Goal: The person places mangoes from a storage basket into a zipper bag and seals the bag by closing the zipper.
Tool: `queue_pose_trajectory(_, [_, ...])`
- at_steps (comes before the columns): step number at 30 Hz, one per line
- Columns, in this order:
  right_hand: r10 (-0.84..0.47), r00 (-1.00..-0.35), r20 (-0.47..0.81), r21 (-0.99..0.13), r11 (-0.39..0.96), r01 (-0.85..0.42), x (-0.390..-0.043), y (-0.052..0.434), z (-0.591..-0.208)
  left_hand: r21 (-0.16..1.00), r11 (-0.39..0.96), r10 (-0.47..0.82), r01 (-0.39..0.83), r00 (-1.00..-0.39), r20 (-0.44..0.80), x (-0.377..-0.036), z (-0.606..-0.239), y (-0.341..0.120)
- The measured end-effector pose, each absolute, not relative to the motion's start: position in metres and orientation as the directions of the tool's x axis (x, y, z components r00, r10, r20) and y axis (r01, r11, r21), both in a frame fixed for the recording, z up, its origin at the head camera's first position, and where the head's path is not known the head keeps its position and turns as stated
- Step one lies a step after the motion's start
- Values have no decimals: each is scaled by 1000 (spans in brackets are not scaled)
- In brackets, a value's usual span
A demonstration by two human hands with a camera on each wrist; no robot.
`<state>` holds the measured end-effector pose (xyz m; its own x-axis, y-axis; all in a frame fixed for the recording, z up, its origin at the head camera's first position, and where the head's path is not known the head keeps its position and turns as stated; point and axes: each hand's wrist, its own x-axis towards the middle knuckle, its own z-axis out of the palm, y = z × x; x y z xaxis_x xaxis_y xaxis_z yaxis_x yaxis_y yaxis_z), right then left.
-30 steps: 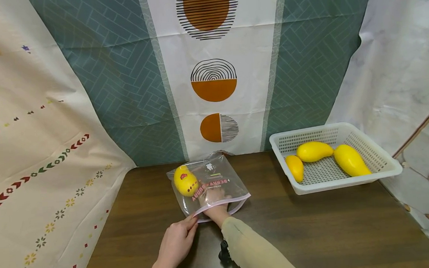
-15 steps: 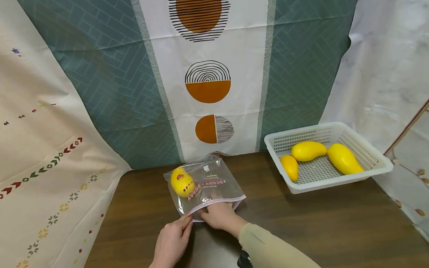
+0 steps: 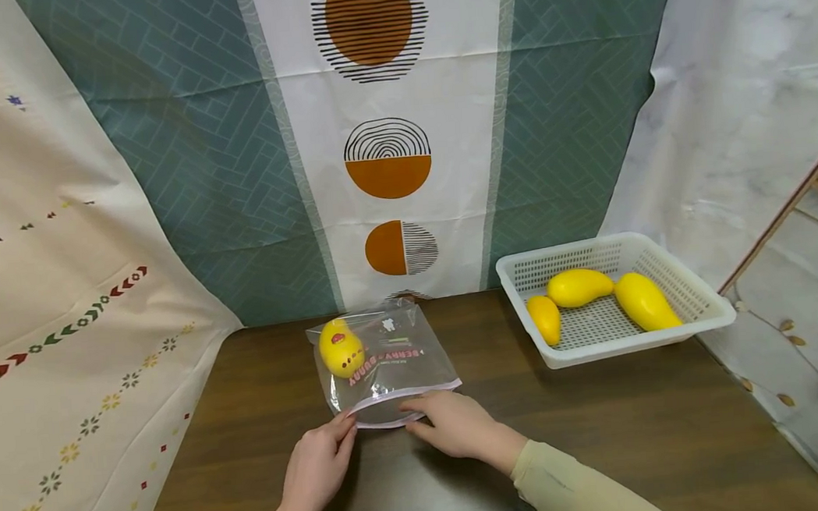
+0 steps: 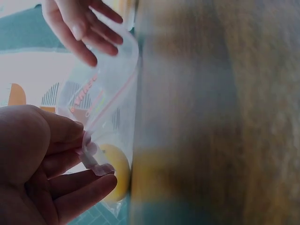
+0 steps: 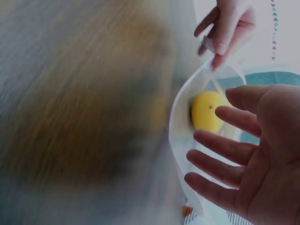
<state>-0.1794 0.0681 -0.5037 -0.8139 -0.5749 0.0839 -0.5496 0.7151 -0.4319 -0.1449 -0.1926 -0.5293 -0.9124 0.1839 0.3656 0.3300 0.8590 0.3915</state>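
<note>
A clear zip bag [image 3: 405, 369] with pink lettering lies on the brown table, its pale pink mouth towards me and gaping. Inside, at its far left, sits a yellow mango [image 3: 340, 353], also visible as a mango [image 5: 206, 111] in the right wrist view. My left hand [image 3: 314, 461] pinches the left corner of the bag's mouth; the left wrist view has thumb and fingers on that edge. Beside the right part of the mouth is my right hand [image 3: 458, 424], fingers spread and holding nothing, as the right hand [image 5: 253, 154] shows in the right wrist view.
A white perforated basket [image 3: 632, 344] stands at the back right of the table [image 3: 602, 423], with three yellow mangoes [image 3: 580, 287] in it. Patterned cloths [image 3: 259, 218] hang behind the table and at both sides.
My right hand has come out of the bag, back towards me and to the right. The mango stays in the bag, and my left hand keeps its pinch. The head view has shifted slightly.
</note>
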Motion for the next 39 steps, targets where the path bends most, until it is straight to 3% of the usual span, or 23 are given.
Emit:
queue_pose_trajectory(9, [-530, -837, 132, -514, 686, -515, -177, 97, -496, 401, 859, 176, 317, -920, 350, -144, -531, -194])
queue_pose_trajectory(28, [-420, -867, 267, -552, 671, -495, -177, 140, -477, 409, 867, 155, 284, -934, 321, -145, -531, -198])
queue_pose_trajectory(39, [-293, -902, 316, -576, 696, -428, -182, 171, -473, 413, 867, 149, 277, -937, 315, -144, -529, -201])
